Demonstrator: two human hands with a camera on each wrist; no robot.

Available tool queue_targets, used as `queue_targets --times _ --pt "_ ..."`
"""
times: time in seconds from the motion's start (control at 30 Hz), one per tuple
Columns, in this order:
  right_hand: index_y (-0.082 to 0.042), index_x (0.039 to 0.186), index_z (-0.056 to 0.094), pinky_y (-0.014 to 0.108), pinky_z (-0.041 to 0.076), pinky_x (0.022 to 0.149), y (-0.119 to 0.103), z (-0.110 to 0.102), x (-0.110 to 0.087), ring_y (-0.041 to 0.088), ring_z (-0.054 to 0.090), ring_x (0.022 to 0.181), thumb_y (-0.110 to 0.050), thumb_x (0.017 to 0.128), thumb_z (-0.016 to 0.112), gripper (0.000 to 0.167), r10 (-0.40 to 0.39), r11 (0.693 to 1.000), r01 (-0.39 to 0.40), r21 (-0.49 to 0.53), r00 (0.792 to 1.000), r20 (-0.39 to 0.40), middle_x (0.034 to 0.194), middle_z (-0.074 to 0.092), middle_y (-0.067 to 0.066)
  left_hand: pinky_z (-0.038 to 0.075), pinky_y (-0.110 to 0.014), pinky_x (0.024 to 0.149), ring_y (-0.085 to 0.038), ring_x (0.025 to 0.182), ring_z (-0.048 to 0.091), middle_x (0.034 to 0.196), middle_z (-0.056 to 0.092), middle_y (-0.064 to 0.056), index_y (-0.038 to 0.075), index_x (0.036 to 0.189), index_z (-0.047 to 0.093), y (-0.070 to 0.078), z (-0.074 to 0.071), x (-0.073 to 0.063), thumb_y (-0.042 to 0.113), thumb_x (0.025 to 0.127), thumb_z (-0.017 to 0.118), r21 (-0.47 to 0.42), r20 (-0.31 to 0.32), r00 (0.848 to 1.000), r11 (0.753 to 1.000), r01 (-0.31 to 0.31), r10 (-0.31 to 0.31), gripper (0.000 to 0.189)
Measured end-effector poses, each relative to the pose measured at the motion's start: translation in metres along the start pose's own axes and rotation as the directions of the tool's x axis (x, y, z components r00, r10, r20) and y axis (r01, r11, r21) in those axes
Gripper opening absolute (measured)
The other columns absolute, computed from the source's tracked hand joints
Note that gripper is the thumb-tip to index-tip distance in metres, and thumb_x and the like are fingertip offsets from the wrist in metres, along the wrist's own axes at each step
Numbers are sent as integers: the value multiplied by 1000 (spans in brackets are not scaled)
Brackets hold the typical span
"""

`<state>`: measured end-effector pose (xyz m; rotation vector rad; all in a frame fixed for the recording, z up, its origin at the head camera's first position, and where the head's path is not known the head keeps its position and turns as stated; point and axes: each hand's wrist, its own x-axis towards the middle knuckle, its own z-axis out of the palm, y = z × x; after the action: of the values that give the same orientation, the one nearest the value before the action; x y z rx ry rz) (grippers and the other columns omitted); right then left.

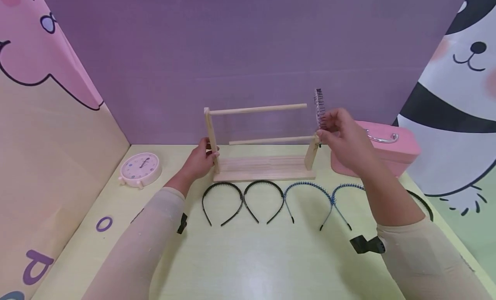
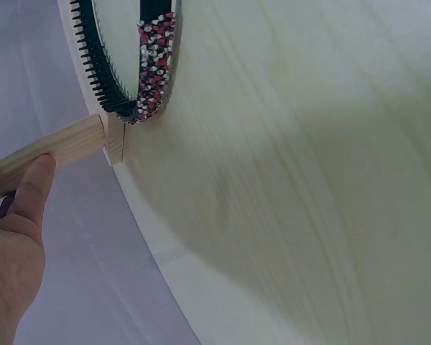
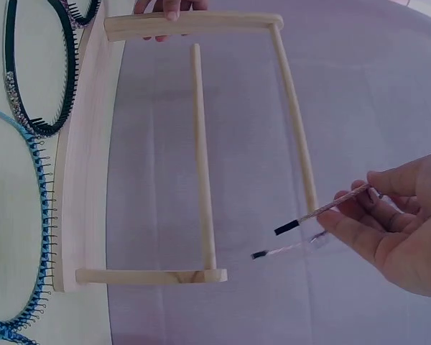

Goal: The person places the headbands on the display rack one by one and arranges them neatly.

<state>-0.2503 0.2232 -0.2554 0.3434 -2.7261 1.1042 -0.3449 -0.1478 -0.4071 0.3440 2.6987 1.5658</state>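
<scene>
A wooden two-rod rack (image 1: 265, 163) stands at the back of the table, one rod fixed to each upright. My left hand (image 1: 199, 159) grips its taller left upright, the thumb (image 2: 36, 183) along the wood. In my right hand (image 1: 344, 138) a toothed headband (image 1: 319, 104) is pinched between thumb and fingers. Its black-tipped ends (image 3: 287, 227) point toward the rack in the right wrist view, near the upper rod's (image 3: 296, 129) free end. Before the rack lie black headbands (image 1: 263, 181) and blue headbands (image 1: 308, 183); one black band carries red and white beads (image 2: 156, 61).
A pink round clock (image 1: 140, 166) lies at the left. Behind my right forearm sits a pink case (image 1: 391, 149) with a metal handle. Another dark headband (image 1: 424, 202) shows partly past that forearm. A purple wall (image 1: 248, 54) rises behind the rack.
</scene>
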Motion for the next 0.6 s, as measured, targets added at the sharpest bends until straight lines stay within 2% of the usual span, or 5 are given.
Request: queue_targets --times 0.2,0.37,0.47,0.6 --pt "-6 130 42 40 47 94 -2 13 22 26 54 115 -21 100 57 36 -3 996 9 85 998 -62 121 55 12 54 -42 94 -27 131 52 136 52 -14 9 144 29 1 1 0 20 103 51 -4 1 1000 1000 -8 8 48" --pt "-6 127 45 40 44 97 -6 34 39 23 52 114 -17 100 58 32 -38 986 50 157 996 -76 120 55 10 54 -43 94 -27 131 52 136 52 -14 10 143 29 0 0 1 18 103 52 -4 -3 1000 1000 -11 11 47" --pt "-7 124 46 38 43 95 -8 50 47 22 53 112 -15 99 59 30 -71 978 83 189 995 -68 118 56 11 54 -43 94 -28 132 52 137 52 -14 10 143 29 0 0 1 16 103 51 -9 0 1000 1000 -8 8 46" --pt "-7 120 49 35 45 86 -13 73 55 22 55 106 -15 97 62 27 -114 968 122 220 992 -51 111 58 11 54 -43 94 -28 132 51 138 51 -15 10 142 29 0 1 0 16 103 51 -13 0 1000 1000 2 -2 45"
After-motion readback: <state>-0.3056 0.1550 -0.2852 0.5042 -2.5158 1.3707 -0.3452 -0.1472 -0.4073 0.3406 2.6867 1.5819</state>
